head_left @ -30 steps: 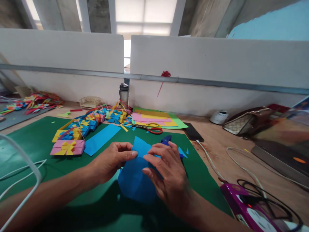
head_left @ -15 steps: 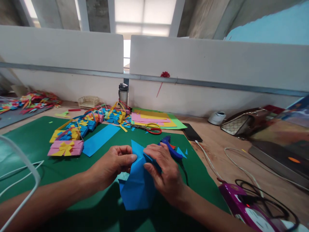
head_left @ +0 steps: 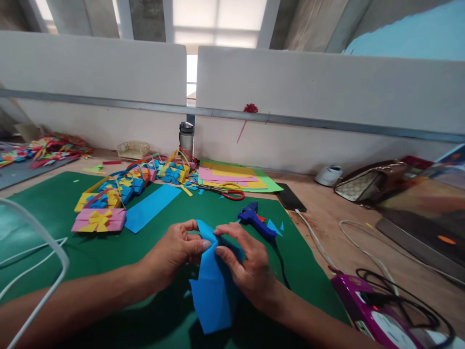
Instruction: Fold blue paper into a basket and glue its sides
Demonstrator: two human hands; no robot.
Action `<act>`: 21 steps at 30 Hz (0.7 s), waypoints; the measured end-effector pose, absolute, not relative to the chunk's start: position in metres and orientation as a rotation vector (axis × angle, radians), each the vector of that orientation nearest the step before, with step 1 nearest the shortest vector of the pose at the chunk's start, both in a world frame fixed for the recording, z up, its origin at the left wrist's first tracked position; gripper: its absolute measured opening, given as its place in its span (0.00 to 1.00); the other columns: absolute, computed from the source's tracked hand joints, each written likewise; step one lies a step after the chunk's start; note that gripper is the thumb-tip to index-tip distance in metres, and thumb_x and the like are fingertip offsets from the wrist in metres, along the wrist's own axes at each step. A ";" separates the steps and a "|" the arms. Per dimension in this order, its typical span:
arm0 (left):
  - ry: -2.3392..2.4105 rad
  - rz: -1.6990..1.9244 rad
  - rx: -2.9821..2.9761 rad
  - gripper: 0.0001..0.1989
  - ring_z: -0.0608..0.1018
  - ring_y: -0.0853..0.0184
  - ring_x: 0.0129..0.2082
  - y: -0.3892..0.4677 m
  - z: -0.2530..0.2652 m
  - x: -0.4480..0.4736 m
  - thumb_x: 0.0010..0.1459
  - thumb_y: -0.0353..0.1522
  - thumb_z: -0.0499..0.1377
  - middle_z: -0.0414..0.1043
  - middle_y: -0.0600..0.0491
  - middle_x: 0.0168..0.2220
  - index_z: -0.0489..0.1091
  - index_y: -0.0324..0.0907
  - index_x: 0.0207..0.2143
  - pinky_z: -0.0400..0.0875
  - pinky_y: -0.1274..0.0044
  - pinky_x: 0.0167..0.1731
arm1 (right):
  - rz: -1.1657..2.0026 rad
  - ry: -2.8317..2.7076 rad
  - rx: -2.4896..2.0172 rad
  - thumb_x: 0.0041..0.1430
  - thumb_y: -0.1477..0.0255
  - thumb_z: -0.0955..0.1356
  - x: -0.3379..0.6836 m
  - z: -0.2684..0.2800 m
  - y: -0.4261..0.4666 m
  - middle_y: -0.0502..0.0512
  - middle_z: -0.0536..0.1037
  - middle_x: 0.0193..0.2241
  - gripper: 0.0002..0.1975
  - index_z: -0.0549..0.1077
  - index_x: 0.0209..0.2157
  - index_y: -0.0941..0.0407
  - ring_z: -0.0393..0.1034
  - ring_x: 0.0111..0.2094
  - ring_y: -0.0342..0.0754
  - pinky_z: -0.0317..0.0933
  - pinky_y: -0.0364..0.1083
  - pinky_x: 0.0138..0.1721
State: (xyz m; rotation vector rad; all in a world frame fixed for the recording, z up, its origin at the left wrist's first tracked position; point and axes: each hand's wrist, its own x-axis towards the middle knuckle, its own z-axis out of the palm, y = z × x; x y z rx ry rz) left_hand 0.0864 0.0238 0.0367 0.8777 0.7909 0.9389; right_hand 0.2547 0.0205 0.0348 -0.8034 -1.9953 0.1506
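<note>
A folded piece of blue paper [head_left: 214,295] is held up over the green mat [head_left: 160,320] between both hands. My left hand [head_left: 183,245] pinches its upper left edge between thumb and fingers. On the upper right side, my right hand [head_left: 245,264] grips the paper, thumb in front and forefinger at the top fold. Some of the right fingers are hidden behind the sheet. Just beyond my right hand lies a blue glue gun [head_left: 257,220] on the mat. A flat blue paper strip [head_left: 152,207] rests to the left, beside a row of small paper baskets with bows [head_left: 100,220].
Scissors with red and yellow handles [head_left: 232,193] lie before stacked coloured sheets [head_left: 240,177]. A bottle [head_left: 186,138] stands at the back. To the right are a black phone [head_left: 291,198], a purple power strip [head_left: 374,305] and cables. A white cable [head_left: 60,252] loops at left.
The blue paper has tilted and its lower end has shifted right and down. My right hand has dropped slightly, uncovering the glue gun. Both hands keep their hold.
</note>
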 end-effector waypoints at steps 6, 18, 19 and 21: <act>0.781 0.939 0.866 0.17 0.70 0.74 0.18 0.024 0.033 0.087 0.38 0.35 0.71 0.70 0.57 0.19 0.70 0.37 0.29 0.62 0.83 0.20 | 0.183 -1.981 -0.801 0.58 0.71 0.65 0.254 0.032 0.021 0.54 0.77 0.34 0.08 0.68 0.41 0.52 0.72 0.37 0.48 0.66 0.47 0.40; 0.886 0.994 0.940 0.15 0.68 0.76 0.17 0.027 0.030 0.086 0.39 0.33 0.69 0.66 0.60 0.16 0.64 0.38 0.20 0.62 0.83 0.19 | 0.173 -1.995 -0.779 0.57 0.73 0.66 0.253 0.025 0.021 0.53 0.77 0.33 0.08 0.69 0.40 0.54 0.72 0.35 0.47 0.65 0.47 0.40; 0.906 1.007 0.974 0.15 0.68 0.76 0.17 0.027 0.031 0.086 0.39 0.33 0.68 0.65 0.60 0.16 0.64 0.38 0.20 0.61 0.83 0.19 | 0.156 -2.008 -0.786 0.57 0.73 0.66 0.253 0.026 0.021 0.53 0.77 0.33 0.07 0.69 0.39 0.54 0.72 0.35 0.48 0.64 0.49 0.41; 0.946 1.033 1.036 0.15 0.67 0.76 0.16 0.028 0.032 0.086 0.39 0.33 0.68 0.64 0.60 0.15 0.63 0.38 0.19 0.61 0.83 0.19 | 0.135 -2.040 -0.807 0.57 0.73 0.66 0.253 0.026 0.021 0.54 0.78 0.32 0.06 0.70 0.38 0.55 0.72 0.35 0.49 0.62 0.51 0.44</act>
